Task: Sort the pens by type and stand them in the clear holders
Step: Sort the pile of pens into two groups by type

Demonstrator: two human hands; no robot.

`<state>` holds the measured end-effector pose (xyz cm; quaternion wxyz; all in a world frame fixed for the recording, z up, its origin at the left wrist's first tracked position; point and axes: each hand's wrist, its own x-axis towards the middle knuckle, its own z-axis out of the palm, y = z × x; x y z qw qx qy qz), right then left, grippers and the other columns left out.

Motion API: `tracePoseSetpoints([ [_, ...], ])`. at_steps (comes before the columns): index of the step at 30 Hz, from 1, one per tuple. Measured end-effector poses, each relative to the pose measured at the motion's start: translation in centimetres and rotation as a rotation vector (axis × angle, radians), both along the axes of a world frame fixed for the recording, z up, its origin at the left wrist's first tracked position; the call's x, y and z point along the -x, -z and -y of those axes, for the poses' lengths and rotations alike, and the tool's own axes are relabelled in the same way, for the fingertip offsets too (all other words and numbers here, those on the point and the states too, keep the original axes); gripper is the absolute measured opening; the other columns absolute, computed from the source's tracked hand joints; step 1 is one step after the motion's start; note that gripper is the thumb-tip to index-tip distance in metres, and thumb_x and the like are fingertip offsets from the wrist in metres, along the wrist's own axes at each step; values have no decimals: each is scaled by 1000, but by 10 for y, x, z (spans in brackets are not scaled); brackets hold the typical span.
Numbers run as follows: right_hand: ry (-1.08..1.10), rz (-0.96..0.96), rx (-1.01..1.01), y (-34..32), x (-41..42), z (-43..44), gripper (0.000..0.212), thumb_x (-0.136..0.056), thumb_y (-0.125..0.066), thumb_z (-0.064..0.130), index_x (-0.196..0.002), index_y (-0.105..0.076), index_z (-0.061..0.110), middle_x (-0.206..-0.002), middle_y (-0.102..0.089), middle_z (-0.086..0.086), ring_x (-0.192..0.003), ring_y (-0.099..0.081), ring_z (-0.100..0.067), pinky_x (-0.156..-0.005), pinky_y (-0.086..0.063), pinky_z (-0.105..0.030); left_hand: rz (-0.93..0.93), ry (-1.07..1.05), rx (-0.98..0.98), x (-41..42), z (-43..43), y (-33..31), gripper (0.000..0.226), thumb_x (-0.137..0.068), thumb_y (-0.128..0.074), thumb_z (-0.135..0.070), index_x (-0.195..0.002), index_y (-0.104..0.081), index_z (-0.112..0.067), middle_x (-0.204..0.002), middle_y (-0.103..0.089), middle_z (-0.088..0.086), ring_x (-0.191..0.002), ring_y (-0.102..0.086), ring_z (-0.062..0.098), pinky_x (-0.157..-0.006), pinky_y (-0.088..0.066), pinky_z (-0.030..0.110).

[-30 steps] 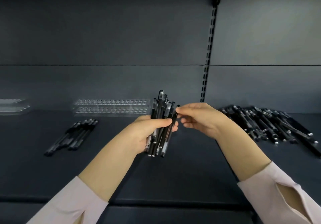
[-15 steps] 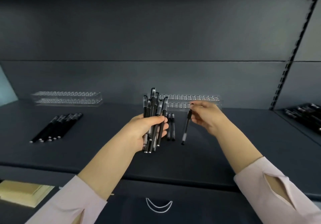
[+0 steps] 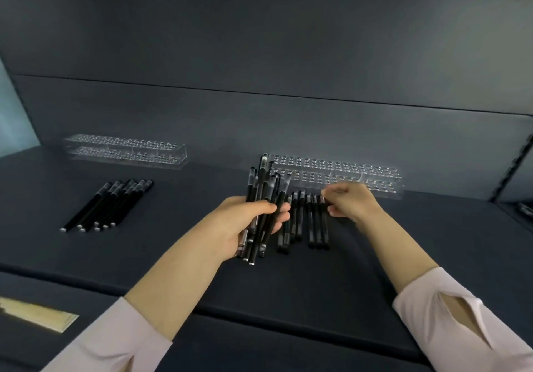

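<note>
My left hand (image 3: 245, 221) grips a bundle of several black pens (image 3: 264, 195), held upright above the dark shelf (image 3: 173, 244). Just right of it, a row of several black pens (image 3: 300, 221) lies flat on the shelf. My right hand (image 3: 353, 201) is at the far end of that row, fingertips pinching the top of the rightmost pen (image 3: 324, 221), which lies on the shelf. A clear holder (image 3: 375, 177) with rows of holes stands right behind the row. A second clear holder (image 3: 127, 152) stands at the back left, with another group of black pens (image 3: 109, 204) lying before it.
The shelf's back wall rises close behind the holders. A slotted upright rail (image 3: 516, 167) marks the right end of this bay, with a few more pens (image 3: 526, 208) just past it. A tan flat object (image 3: 34, 312) lies on the lower level at the left.
The view has swung left from the far-right pen pile. My right hand drew one pen from the bundle and lowered it onto the right end of the row before the holder.
</note>
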<state>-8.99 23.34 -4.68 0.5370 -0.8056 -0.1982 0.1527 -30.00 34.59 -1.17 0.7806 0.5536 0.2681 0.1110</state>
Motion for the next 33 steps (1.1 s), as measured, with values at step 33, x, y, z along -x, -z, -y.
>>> tracePoseSetpoints([
  [33,-87,-192,-150,-27,193,-261,28,-88,-65,3,-111,-54,14,-77,-60,-8,-55,-54,-14,-57,-57,-23,50,-16,-86,109,-279,-7,14,-92,-67,-18,-99,-76,-11,-93,-78,5,-76,-75,13,-52,-57,25],
])
